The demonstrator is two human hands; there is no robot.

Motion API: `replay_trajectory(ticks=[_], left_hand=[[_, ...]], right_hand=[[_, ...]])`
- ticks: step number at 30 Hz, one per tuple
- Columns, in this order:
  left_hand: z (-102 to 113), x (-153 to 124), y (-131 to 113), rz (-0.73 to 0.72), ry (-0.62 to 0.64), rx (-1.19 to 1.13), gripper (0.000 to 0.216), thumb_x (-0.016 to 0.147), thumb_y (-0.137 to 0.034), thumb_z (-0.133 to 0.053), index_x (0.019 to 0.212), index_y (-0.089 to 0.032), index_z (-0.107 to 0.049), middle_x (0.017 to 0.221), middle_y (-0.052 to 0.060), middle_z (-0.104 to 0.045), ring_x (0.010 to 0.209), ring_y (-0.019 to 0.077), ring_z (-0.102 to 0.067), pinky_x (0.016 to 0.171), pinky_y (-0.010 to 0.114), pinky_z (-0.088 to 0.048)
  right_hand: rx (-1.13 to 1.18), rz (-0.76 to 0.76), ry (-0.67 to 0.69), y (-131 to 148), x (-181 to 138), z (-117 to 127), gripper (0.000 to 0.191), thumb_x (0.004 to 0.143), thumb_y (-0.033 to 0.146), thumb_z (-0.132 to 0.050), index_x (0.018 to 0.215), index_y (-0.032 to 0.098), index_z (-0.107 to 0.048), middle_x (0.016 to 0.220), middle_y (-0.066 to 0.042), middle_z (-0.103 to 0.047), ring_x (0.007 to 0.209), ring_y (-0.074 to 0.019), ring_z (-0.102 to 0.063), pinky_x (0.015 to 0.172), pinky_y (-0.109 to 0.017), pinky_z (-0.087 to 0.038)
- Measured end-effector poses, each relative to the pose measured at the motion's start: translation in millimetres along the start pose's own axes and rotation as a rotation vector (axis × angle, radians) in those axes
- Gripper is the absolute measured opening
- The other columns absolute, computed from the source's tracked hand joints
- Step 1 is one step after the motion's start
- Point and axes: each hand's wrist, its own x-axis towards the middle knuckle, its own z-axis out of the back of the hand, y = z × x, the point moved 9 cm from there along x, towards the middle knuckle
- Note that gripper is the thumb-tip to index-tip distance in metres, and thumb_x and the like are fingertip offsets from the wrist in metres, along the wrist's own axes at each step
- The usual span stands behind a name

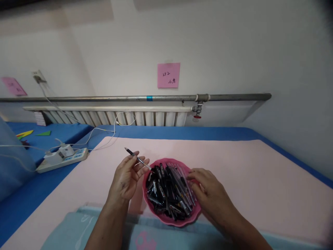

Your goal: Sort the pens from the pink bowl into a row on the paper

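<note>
My left hand [131, 173] is closed, pinching a pen [139, 160] with a black grip and a clear barrel; its tip points up and left. The pen's rear end comes close to the left rim of a pink scalloped bowl [179, 223]. Inside, black pen caps and pen parts [161, 191] fill the left and middle, while clear slim barrels [183, 180] lie along the right. Over the bowl's right rim hovers my right hand [206, 187], its fingers loosely bent and apart from the thumb, with nothing visible between them.
A pink sheet [247, 180] covers the blue table [208, 132], and a light blue cloth [109, 229] lies at the near edge. To the left sits a power strip [75, 157] with white plugs and cables. Behind are a radiator [149, 118] and a pipe [117, 99].
</note>
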Motion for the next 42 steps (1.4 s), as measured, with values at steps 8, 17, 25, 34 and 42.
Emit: replay_trajectory(ticks=[8, 17, 25, 34, 42], left_hand=[[-2.8, -2.5, 3.2, 0.029, -0.003, 0.036, 0.013, 0.085, -0.007, -0.049, 0.092, -0.010, -0.059, 0.067, 0.008, -0.068, 0.061, 0.0175, -0.070, 0.049, 0.022, -0.055], [-3.7, -5.0, 2.4, 0.035, 0.000, 0.078, 0.011, 0.086, -0.007, -0.048, 0.090, -0.009, -0.058, 0.068, 0.008, -0.067, 0.060, 0.0175, -0.069, 0.048, 0.021, -0.054], [-2.7, -4.6, 4.3, 0.042, 0.014, 0.106, 0.012, 0.087, -0.007, -0.047, 0.091, -0.009, -0.058, 0.068, 0.007, -0.067, 0.060, 0.0168, -0.069, 0.047, 0.020, -0.054], [-4.6, -6.6, 4.2, 0.040, 0.035, 0.118, 0.012, 0.086, -0.008, -0.048, 0.090, -0.009, -0.059, 0.067, 0.007, -0.066, 0.060, 0.0174, -0.069, 0.045, 0.020, -0.053], [-6.2, -6.0, 3.8, 0.041, 0.041, 0.117, 0.012, 0.084, -0.007, -0.049, 0.090, -0.009, -0.059, 0.067, 0.008, -0.066, 0.059, 0.0173, -0.068, 0.045, 0.020, -0.053]], right_hand=[[-0.108, 0.046, 0.031, -5.2, 1.7, -7.5, 0.031, 0.076, 0.018, -0.046, 0.094, 0.023, -0.070, 0.110, -0.009, -0.066, 0.105, -0.0278, -0.056, 0.089, -0.048, -0.043], [-0.102, 0.044, 0.103, 0.1, -0.4, -11.3, 0.028, 0.071, 0.020, -0.051, 0.090, 0.023, -0.071, 0.115, -0.009, -0.063, 0.110, -0.0303, -0.053, 0.091, -0.050, -0.043], [-0.122, 0.027, 0.104, -1.1, 0.3, -13.6, 0.026, 0.076, 0.023, -0.051, 0.094, 0.022, -0.070, 0.118, -0.010, -0.061, 0.113, -0.0306, -0.050, 0.093, -0.050, -0.040], [-0.164, 0.092, 0.228, 13.4, -4.6, -24.4, 0.031, 0.071, 0.016, -0.058, 0.096, 0.029, -0.071, 0.129, -0.006, -0.055, 0.121, -0.0318, -0.041, 0.097, -0.053, -0.034], [-0.190, 0.106, 0.143, 11.2, -4.7, -18.1, 0.028, 0.074, 0.014, -0.053, 0.096, 0.025, -0.067, 0.123, -0.008, -0.057, 0.115, -0.0298, -0.047, 0.091, -0.050, -0.039]])
